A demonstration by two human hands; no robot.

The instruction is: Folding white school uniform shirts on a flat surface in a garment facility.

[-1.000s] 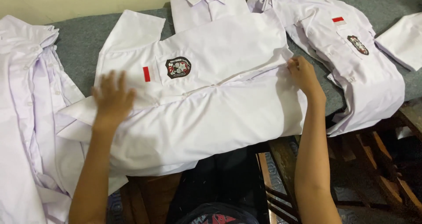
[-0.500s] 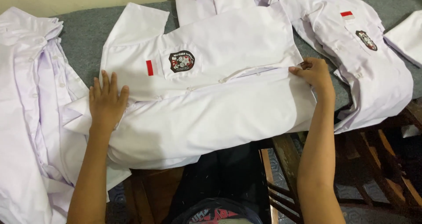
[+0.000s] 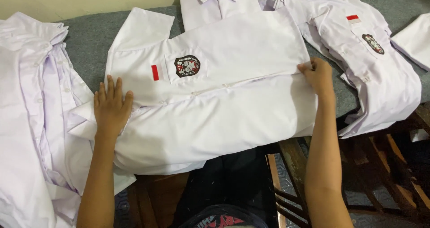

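1. A white shirt (image 3: 215,98) is lying spread across the grey worktop (image 3: 89,40), its front facing up and its lower edge hanging over the near side.
2. The left hand (image 3: 112,109) is pressing flat on the shirt's left end, fingers stretched out and close together, gripping nothing.
3. The right hand (image 3: 319,75) is resting at the shirt's right end, fingertips bent and pinching the cloth edge there.
4. A dark round badge (image 3: 187,66) and a small red-and-white patch (image 3: 155,72) are showing on the chest, between the two hands.
5. A pile of white shirts (image 3: 31,120) is lying to the left, just beside the left hand.
6. Another white shirt (image 3: 367,71) with the same kind of badge is lying crumpled to the right, near the right hand.
7. A wooden frame (image 3: 385,165) is showing below the worktop's edge.
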